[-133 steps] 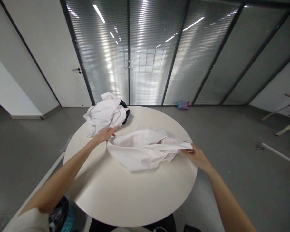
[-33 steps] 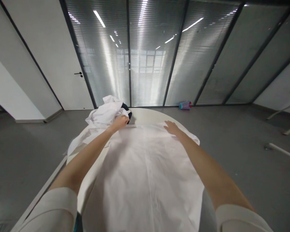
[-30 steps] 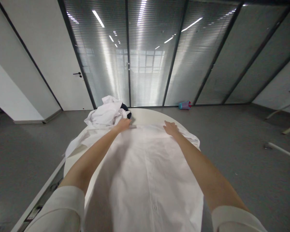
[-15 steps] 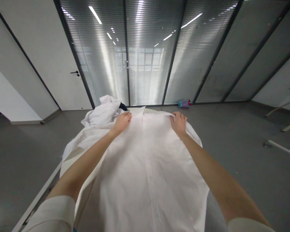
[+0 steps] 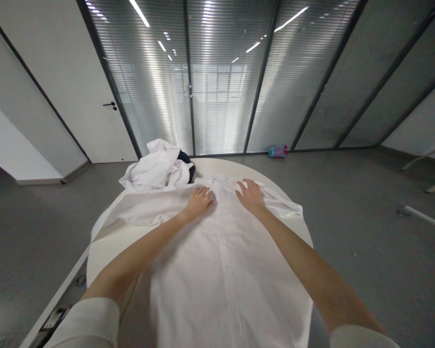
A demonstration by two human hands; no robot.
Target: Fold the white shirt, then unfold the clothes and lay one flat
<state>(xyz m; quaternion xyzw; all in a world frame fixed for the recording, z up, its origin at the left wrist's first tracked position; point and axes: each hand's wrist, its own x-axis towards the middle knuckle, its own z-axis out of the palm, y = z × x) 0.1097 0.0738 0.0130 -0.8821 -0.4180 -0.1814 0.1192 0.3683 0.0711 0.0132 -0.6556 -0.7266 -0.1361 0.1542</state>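
A white button shirt (image 5: 221, 270) lies spread front-up over the round white table (image 5: 105, 241), collar at the far end, hem hanging off the near edge. My left hand (image 5: 200, 201) lies flat on the shirt just left of the collar, fingers stretched out. On the other side of the collar my right hand (image 5: 250, 195) presses flat too, fingers apart. Both hands hold nothing. One sleeve runs out to the left (image 5: 130, 212), the other to the right (image 5: 282, 209).
A heap of crumpled white clothes (image 5: 155, 169) with a dark garment (image 5: 187, 162) sits at the table's far left edge. A blue and pink bottle (image 5: 277, 151) lies on the grey floor by the glass wall. White rods lie on the floor at right (image 5: 420, 216).
Both hands let go of the shirt's shoulders and slid inward to rest flat beside the collar. The shirt, crumpled several seconds ago, now lies spread out.
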